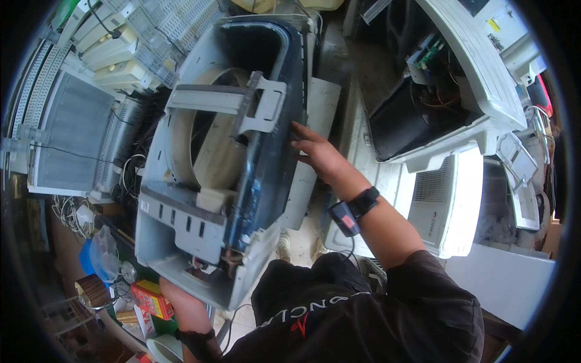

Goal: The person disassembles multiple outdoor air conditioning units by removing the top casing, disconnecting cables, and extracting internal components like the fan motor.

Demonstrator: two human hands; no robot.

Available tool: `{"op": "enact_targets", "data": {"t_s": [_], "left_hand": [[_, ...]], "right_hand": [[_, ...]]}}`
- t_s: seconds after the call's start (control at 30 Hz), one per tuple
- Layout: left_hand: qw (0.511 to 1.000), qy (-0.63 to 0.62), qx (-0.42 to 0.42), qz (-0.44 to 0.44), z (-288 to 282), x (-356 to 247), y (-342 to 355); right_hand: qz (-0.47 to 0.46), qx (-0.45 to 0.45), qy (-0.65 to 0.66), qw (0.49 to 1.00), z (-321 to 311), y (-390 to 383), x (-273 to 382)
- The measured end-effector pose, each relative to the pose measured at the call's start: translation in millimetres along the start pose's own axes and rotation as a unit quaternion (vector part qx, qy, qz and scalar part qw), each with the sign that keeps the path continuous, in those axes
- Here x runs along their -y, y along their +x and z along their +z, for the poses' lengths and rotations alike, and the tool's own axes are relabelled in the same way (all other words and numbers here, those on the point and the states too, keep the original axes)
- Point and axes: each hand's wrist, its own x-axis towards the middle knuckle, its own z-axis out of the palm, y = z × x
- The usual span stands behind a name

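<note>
I hold up a large grey plastic air-conditioner housing [200,224] with a round cream fan shroud [209,145] inside and a dark side panel. My right hand [315,151] presses flat against the dark right side of the housing, fingers spread. My left hand [184,305] grips the housing's lower edge from beneath, near some exposed wires. A black band with a small device [354,212] sits on my right wrist.
White air-conditioner units lie about: one with an open interior and wiring [436,91] at upper right, a grilled one [442,199] at right, more casings [72,133] at left. A red box [151,299] and clutter sit at lower left.
</note>
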Motion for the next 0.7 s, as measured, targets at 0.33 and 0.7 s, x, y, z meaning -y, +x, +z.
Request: {"op": "enact_targets", "data": {"t_s": [0.33, 0.7], "left_hand": [[0.998, -0.005, 0.061, 0.024, 50, 7, 42], [0.996, -0.043, 0.08, -0.016, 137, -2, 23]], "right_hand": [[0.166, -0.01, 0.019, 0.986, -41, -84, -95], [0.199, -0.112, 0.087, 0.97, -54, -142, -179]]}}
